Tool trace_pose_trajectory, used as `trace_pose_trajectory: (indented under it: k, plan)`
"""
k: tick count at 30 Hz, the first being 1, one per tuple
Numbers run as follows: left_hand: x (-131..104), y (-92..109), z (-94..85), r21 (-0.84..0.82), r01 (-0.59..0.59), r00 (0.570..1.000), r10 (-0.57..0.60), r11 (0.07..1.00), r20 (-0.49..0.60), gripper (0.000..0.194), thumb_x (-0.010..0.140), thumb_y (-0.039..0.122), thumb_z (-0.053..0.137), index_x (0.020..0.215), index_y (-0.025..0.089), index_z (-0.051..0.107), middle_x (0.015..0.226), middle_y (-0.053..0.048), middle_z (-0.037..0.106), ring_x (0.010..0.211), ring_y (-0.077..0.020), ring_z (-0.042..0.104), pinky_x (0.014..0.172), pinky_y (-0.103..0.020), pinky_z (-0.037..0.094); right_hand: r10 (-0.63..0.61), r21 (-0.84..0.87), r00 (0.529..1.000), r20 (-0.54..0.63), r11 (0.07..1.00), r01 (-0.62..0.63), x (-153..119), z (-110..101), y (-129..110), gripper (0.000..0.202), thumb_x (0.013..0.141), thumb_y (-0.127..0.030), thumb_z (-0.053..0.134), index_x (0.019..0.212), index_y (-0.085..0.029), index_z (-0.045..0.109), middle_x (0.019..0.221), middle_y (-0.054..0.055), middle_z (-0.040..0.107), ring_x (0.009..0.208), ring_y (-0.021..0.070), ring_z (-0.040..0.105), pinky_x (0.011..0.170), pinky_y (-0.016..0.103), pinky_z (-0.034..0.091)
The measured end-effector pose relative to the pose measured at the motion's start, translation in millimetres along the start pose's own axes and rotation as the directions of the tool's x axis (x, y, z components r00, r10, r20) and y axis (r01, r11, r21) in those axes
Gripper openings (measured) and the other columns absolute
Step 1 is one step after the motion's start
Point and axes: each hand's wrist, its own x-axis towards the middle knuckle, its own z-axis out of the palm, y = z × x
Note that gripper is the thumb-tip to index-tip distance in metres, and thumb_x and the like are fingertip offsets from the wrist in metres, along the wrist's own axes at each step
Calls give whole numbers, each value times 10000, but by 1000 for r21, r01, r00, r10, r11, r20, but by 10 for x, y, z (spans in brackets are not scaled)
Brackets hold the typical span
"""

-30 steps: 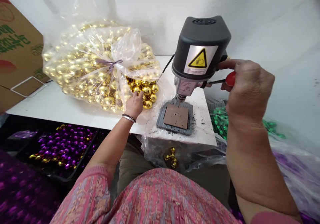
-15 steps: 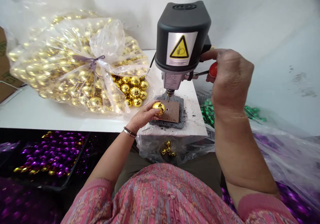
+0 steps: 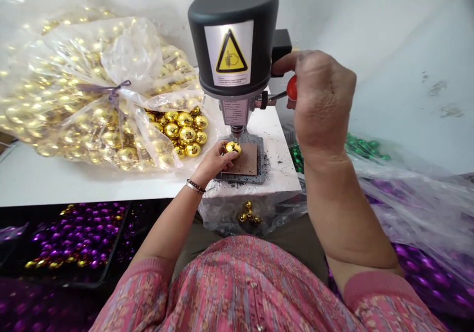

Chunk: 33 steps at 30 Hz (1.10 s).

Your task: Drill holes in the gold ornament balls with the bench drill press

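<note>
A small bench drill press [image 3: 233, 40] with a black cover and a yellow warning label stands on the white table. Beneath its chuck, my left hand [image 3: 217, 161] pinches a shiny gold mirrored ball [image 3: 232, 149] over the brown board [image 3: 248, 161] on the grey base. The bit comes down at the ball; whether it has entered cannot be made out. My right hand [image 3: 324, 95] is raised at the machine's right side, closed about the red knob [image 3: 292, 88] of the feed lever, with its index finger reaching to the black housing.
Left of the drill, a tied clear plastic bag [image 3: 92, 90] spills gold balls [image 3: 187, 134] at its opening. Dark shavings [image 3: 272, 161] litter the table. A plastic sheet with several gold balls [image 3: 249, 213] hangs at my lap. Purple balls [image 3: 81, 233] lie lower left, green ones [image 3: 366, 146] at right.
The gold ball has moved from the board's left side to beneath the drill bit. My right hand stays on the lever knob. The view has shifted, so the machine appears further left.
</note>
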Motion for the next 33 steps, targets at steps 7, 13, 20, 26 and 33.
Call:
trace_pose_trajectory:
  k: [7, 13, 20, 26, 33]
  plan:
    - [-1, 75, 42, 372, -106, 991, 127, 922, -33, 583, 770, 340, 739, 1309, 164, 604, 990, -48, 710, 786, -141, 628, 725, -245, 503, -40, 32, 999, -6, 999, 40, -12, 3, 12, 368, 927, -325, 419, 842, -144, 728, 584, -22, 440, 576, 81, 400, 727, 245, 499]
    - [-25, 117, 122, 447, -113, 988, 146, 887, -41, 685, 766, 317, 751, 1398, 121, 574, 1090, -62, 731, 915, -172, 637, 875, -266, 496, -14, 45, 1000, -19, 999, 14, -42, 14, -24, 313, 893, -234, 449, 1001, -144, 728, 606, -41, 464, 549, 55, 382, 674, 222, 463]
    - [-25, 83, 130, 410, -124, 989, 149, 904, -27, 682, 767, 318, 743, 1392, 102, 578, 1052, -65, 735, 880, -171, 642, 824, -253, 497, -102, -117, 995, -11, 988, 100, -410, -19, 157, 469, 834, -182, 434, 1278, -151, 582, 710, -36, 578, 478, 41, 319, 531, 218, 383]
    - [-23, 75, 128, 414, -147, 985, 170, 898, -18, 643, 770, 311, 737, 1365, 112, 598, 1082, -64, 737, 889, -175, 644, 825, -255, 493, -173, -308, 985, 4, 937, 165, -670, -31, 380, 483, 849, -217, 437, 1324, -216, 527, 611, -37, 489, 527, 107, 387, 677, 307, 496]
    - [-3, 24, 132, 413, -163, 984, 179, 896, 1, 622, 781, 326, 721, 1355, 120, 598, 1050, -67, 738, 895, -186, 640, 798, -262, 489, -293, -397, 956, 8, 877, 272, -735, 8, 573, 446, 903, -238, 398, 1334, -198, 511, 858, 47, 663, 642, 127, 543, 707, 318, 518]
